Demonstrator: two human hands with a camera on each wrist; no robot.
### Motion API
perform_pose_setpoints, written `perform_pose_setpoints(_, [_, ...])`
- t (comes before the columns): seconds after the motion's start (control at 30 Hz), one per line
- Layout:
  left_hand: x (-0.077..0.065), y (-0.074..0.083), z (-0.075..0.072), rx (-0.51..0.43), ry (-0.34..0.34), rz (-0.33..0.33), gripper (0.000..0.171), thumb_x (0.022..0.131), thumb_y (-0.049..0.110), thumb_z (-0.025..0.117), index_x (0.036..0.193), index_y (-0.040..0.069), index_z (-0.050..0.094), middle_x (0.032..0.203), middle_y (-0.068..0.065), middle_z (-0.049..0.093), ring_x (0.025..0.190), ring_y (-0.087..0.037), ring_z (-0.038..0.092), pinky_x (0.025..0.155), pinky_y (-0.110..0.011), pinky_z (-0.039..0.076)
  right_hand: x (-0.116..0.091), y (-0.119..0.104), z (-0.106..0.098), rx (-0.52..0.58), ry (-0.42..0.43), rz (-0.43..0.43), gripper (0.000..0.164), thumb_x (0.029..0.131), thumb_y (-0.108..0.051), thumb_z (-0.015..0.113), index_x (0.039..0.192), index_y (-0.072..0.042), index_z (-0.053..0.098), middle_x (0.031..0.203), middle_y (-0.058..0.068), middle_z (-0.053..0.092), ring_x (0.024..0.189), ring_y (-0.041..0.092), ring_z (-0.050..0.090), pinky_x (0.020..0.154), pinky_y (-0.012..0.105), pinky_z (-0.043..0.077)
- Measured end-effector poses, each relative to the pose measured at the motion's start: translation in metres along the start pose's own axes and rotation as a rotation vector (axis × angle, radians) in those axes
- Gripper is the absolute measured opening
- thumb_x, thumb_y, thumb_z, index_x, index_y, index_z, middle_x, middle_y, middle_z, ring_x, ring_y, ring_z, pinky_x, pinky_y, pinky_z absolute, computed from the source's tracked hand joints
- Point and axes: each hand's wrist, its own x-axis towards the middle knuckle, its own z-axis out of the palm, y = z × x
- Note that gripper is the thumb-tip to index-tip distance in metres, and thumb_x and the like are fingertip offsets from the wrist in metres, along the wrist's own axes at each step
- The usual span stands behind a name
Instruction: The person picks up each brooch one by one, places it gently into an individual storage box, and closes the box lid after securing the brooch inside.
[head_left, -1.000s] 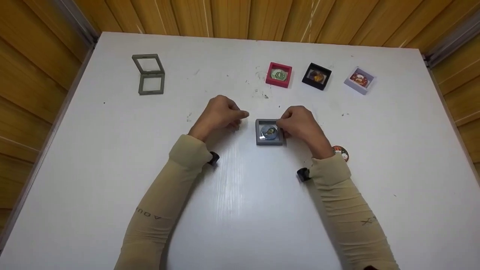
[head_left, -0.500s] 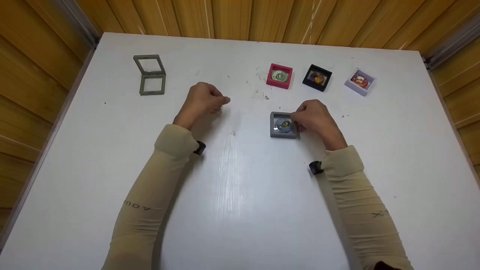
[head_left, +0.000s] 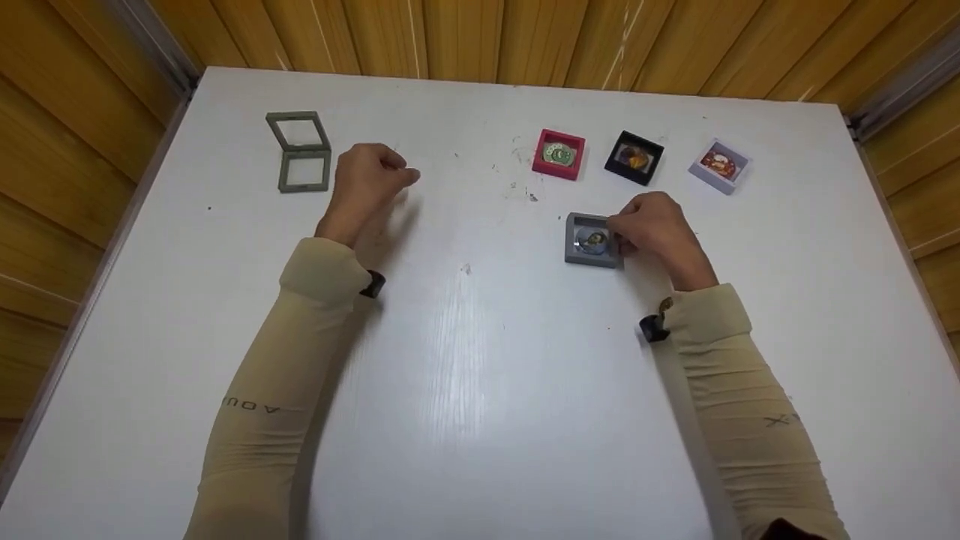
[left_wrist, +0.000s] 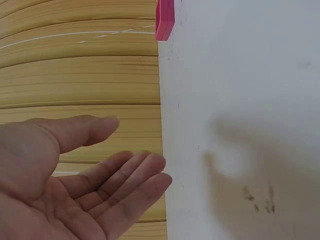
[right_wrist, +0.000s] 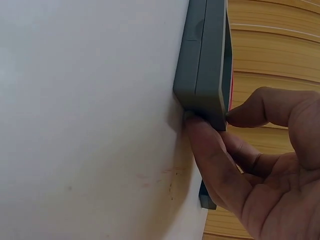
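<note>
A grey square display frame with a round bluish picture badge behind its clear window lies on the white table. My right hand pinches its right edge, and in the right wrist view the thumb and fingertips grip a corner of the frame. Nothing is in my left hand, raised above the table beside an olive-green frame that stands unfolded. In the left wrist view the left hand's fingers are loosely bent, thumb apart from them.
Along the back right are a red frame, a black frame and a lilac frame, each holding a round badge. A loose round badge is mostly hidden by the right wrist. A wooden panel wall borders the table's back.
My right hand has slid the grey frame to the right and slightly back. My left hand has moved left and back, towards the olive-green frame. The right wrist now hides most of the loose badge.
</note>
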Motion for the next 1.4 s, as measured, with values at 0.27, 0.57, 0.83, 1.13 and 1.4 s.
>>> perform_pose_setpoints(0.27, [0.006, -0.006, -0.014, 0.021, 0.099, -0.008, 0.033, 0.101, 0.017, 0.071, 0.126, -0.005, 0.072, 0.119, -0.018, 0.072, 0.103, -0.025, 0.064, 0.084, -0.033, 0.052, 0.004, 0.008, -0.007, 0.022, 0.02, 0.006, 0.03, 0.096, -0.022, 0.065, 0.109, 0.005, 0.069, 0.09, 0.01, 0.069, 0.075, 0.015, 0.065, 0.066, 0.028, 0.052])
perform_pose_setpoints(0.57, [0.009, -0.011, -0.03, 0.061, 0.192, -0.011, 0.032, 0.103, 0.014, 0.067, 0.129, -0.004, 0.07, 0.123, -0.019, 0.071, 0.107, -0.028, 0.063, 0.091, -0.036, 0.053, 0.009, 0.022, -0.02, 0.035, 0.032, 0.037, 0.031, 0.098, -0.023, 0.065, 0.111, 0.005, 0.067, 0.09, 0.009, 0.069, 0.074, 0.014, 0.066, 0.068, 0.029, 0.054])
perform_pose_setpoints(0.83, [0.014, -0.015, -0.047, 0.104, 0.235, -0.041, 0.036, 0.104, 0.017, 0.065, 0.135, 0.0, 0.069, 0.129, -0.018, 0.069, 0.11, -0.026, 0.06, 0.095, -0.035, 0.051, 0.013, 0.036, -0.035, 0.039, 0.034, 0.048, 0.035, 0.1, -0.024, 0.065, 0.116, 0.007, 0.064, 0.09, 0.009, 0.07, 0.073, 0.014, 0.066, 0.066, 0.029, 0.054])
perform_pose_setpoints(1.13, [0.02, -0.022, -0.058, 0.111, 0.303, 0.042, 0.035, 0.101, 0.01, 0.063, 0.131, -0.006, 0.07, 0.126, -0.022, 0.07, 0.113, -0.031, 0.061, 0.1, -0.04, 0.05, 0.014, 0.046, -0.044, 0.067, 0.043, 0.061, 0.037, 0.099, -0.025, 0.064, 0.116, 0.008, 0.066, 0.083, 0.003, 0.07, 0.072, 0.01, 0.068, 0.067, 0.026, 0.055])
perform_pose_setpoints(1.4, [0.024, -0.028, -0.068, 0.107, 0.321, 0.028, 0.038, 0.102, 0.012, 0.063, 0.137, -0.003, 0.067, 0.132, -0.019, 0.069, 0.124, -0.029, 0.06, 0.107, -0.036, 0.048, 0.016, 0.055, -0.053, 0.078, 0.056, 0.043, 0.037, 0.099, -0.023, 0.063, 0.117, 0.01, 0.064, 0.082, 0.002, 0.069, 0.069, 0.009, 0.067, 0.065, 0.025, 0.055])
